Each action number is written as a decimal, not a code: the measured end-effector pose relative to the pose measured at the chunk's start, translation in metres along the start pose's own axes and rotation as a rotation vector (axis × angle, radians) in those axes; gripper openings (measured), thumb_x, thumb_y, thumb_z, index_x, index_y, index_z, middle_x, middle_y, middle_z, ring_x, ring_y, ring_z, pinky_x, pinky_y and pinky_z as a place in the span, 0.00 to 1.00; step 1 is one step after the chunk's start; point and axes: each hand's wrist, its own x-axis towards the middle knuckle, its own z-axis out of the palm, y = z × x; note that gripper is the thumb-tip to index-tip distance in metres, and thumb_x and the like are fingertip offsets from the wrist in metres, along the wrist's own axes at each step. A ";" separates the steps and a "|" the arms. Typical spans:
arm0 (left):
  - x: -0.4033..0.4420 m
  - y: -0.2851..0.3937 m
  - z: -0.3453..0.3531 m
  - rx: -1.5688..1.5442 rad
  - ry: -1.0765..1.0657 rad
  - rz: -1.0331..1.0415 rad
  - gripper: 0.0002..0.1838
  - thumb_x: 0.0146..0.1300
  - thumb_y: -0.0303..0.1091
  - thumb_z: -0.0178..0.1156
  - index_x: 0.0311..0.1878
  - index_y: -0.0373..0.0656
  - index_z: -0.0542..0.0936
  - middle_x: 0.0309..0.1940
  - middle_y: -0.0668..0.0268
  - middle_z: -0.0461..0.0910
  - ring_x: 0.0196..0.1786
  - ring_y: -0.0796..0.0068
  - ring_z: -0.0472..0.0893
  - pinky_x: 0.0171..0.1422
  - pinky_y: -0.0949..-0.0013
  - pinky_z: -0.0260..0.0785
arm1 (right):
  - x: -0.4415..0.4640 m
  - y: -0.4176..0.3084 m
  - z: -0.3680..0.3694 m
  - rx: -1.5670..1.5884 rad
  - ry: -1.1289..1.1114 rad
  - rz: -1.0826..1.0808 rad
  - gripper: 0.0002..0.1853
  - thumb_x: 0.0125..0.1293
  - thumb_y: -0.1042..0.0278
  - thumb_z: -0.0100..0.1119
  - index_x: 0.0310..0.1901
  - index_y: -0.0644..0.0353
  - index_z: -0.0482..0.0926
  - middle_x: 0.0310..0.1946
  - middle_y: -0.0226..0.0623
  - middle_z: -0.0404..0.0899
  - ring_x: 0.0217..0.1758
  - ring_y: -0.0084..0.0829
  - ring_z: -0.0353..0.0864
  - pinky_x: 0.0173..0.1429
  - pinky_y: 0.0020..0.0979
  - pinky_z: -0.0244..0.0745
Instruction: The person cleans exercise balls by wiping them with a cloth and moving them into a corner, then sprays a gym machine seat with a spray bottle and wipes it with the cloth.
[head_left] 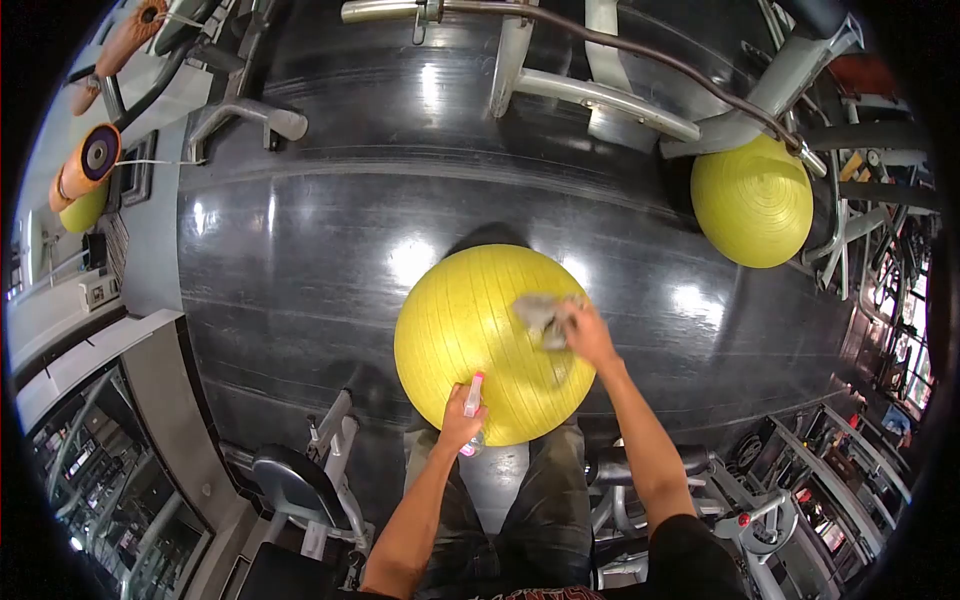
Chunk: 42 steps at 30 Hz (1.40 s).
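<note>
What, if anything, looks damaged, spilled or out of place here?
Nothing stands out. The nearer yellow exercise ball looks round, without visible tears; the left hand holds a spray bottle, the right hand a cloth. Bright patches on the black floor look like reflections, not spills.

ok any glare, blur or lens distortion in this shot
Head view: bright white glare patches on the dark floor; head view: cloth in the right hand blurred, probably by motion, while the bottle looks sharper; head view: fisheye-like bowing toward the edges, with black corners.
</note>
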 end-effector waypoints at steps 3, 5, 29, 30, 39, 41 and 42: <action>0.004 0.000 0.005 0.043 0.004 -0.005 0.14 0.46 0.21 0.60 0.40 0.40 0.76 0.29 0.64 0.69 0.34 0.65 0.72 0.38 0.66 0.66 | 0.069 0.007 -0.015 0.015 0.143 0.131 0.17 0.67 0.58 0.54 0.56 0.50 0.75 0.53 0.53 0.73 0.55 0.53 0.74 0.58 0.42 0.71; 0.007 -0.008 0.004 0.054 -0.004 0.023 0.15 0.47 0.21 0.60 0.41 0.40 0.77 0.31 0.64 0.70 0.34 0.66 0.73 0.39 0.66 0.66 | 0.099 0.023 0.007 0.103 0.029 0.202 0.21 0.68 0.51 0.51 0.59 0.51 0.73 0.58 0.52 0.71 0.59 0.53 0.71 0.63 0.42 0.67; 0.033 -0.004 0.001 -0.202 -0.031 -0.222 0.15 0.51 0.22 0.61 0.44 0.39 0.75 0.32 0.69 0.69 0.32 0.78 0.74 0.36 0.74 0.69 | 0.099 -0.017 -0.022 -0.084 0.104 0.410 0.23 0.64 0.50 0.54 0.56 0.52 0.75 0.54 0.47 0.75 0.55 0.47 0.77 0.54 0.44 0.75; 0.035 -0.005 0.001 -0.279 -0.032 -0.242 0.16 0.51 0.22 0.61 0.45 0.39 0.74 0.32 0.70 0.70 0.32 0.79 0.74 0.36 0.74 0.69 | 0.103 -0.015 -0.010 -0.075 0.148 0.348 0.21 0.65 0.52 0.54 0.57 0.52 0.73 0.53 0.49 0.73 0.54 0.49 0.76 0.53 0.44 0.75; 0.044 0.016 -0.009 -0.227 -0.071 -0.389 0.15 0.55 0.18 0.58 0.46 0.38 0.71 0.32 0.68 0.72 0.31 0.77 0.77 0.35 0.70 0.75 | -0.101 -0.079 0.010 0.033 -0.350 0.479 0.19 0.64 0.50 0.54 0.53 0.50 0.77 0.45 0.54 0.79 0.46 0.53 0.80 0.50 0.44 0.75; 0.050 0.018 -0.004 -0.287 -0.070 -0.321 0.16 0.55 0.19 0.58 0.47 0.37 0.71 0.32 0.67 0.73 0.31 0.77 0.78 0.36 0.71 0.74 | -0.151 -0.061 0.022 0.176 -0.544 0.490 0.19 0.65 0.51 0.55 0.50 0.54 0.79 0.47 0.51 0.79 0.48 0.49 0.80 0.51 0.41 0.75; 0.051 0.019 -0.005 -0.259 -0.063 -0.294 0.16 0.55 0.19 0.58 0.48 0.37 0.71 0.32 0.67 0.73 0.31 0.77 0.78 0.36 0.71 0.74 | -0.163 -0.048 0.030 0.182 -0.548 0.486 0.19 0.65 0.51 0.55 0.50 0.54 0.79 0.47 0.51 0.79 0.48 0.49 0.80 0.51 0.41 0.75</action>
